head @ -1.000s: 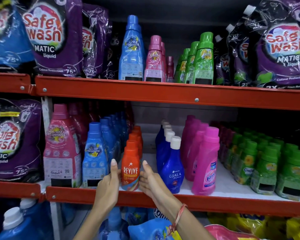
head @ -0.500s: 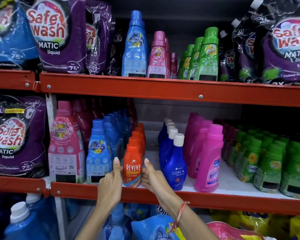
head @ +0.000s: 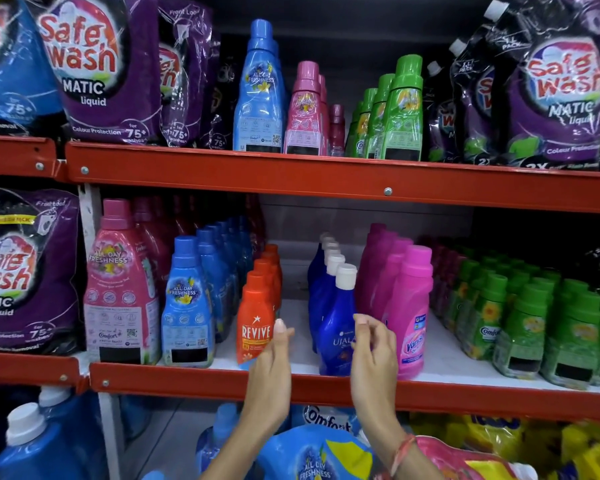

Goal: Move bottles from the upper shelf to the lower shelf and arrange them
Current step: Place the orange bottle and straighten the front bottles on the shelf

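On the upper shelf (head: pixel 222 171) stand a tall blue bottle (head: pixel 258 91), pink bottles (head: pixel 305 112), a small maroon bottle (head: pixel 336 129) and green bottles (head: pixel 402 112). The lower shelf (head: pixel 187 379) carries rows of pink, blue, orange, dark blue and magenta bottles. My left hand (head: pixel 271 368) is raised with its fingertips at the right side of the front orange Revive bottle (head: pixel 255 327), holding nothing. In front of the dark blue Ujala bottle (head: pixel 336 323) is my right hand (head: pixel 373 355), fingers loosely curled, empty. A bare gap of shelf lies between the orange and dark blue rows.
Purple Safe Wash pouches (head: pixel 94 71) fill the upper left and right (head: pixel 561 91) and the lower left (head: pixel 21 271). Several green Comfort bottles (head: pixel 523 323) crowd the lower right beside the magenta Vanish bottle (head: pixel 413 317). Big blue jugs (head: pixel 32 441) and refill bags (head: pixel 312 459) sit below.
Both hands have left the orange Revive bottle they flanked and shifted right. The left hand is now on its right side and the right hand is at the Ujala bottle.
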Demonstrator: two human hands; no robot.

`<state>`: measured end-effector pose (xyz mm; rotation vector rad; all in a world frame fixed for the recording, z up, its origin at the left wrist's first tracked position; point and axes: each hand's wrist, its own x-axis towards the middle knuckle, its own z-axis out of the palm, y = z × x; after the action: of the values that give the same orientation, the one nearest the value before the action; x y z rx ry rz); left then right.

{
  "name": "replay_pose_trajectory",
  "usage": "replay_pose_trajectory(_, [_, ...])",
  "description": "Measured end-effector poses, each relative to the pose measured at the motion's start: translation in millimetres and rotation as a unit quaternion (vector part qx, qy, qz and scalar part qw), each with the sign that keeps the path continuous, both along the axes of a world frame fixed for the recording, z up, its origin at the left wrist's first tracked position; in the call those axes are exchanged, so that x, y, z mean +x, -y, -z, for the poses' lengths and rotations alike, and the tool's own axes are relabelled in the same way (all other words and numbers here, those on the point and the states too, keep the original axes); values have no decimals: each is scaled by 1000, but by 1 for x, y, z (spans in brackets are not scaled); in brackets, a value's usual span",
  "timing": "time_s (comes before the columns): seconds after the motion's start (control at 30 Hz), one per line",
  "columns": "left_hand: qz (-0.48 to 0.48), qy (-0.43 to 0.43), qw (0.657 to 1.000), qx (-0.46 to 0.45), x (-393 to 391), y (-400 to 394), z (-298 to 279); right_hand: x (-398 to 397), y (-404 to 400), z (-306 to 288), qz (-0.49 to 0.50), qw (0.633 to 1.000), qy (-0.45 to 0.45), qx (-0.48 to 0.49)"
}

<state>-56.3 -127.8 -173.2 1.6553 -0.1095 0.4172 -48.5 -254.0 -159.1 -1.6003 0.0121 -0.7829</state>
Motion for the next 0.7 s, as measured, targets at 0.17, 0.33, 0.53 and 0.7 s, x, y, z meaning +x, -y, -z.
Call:
replay_pose_trajectory(0.17, [130,-125,980,-84,9,25,-15,16,10,1,-73,985,-151,-26])
replay_pose_trajectory(0.33, [149,-106,980,-80,10,31,-21,15,14,2,-66,982,-174,-31])
replay_pose_trajectory(0.53, [124,-120,984,-54,23,21,-19,12,20,3,-53,983,-170,-53])
replay_pose_trajectory(0.7, [105,-85,990,-48,16,25,-17,9,20,7,-21,978,-145,-150])
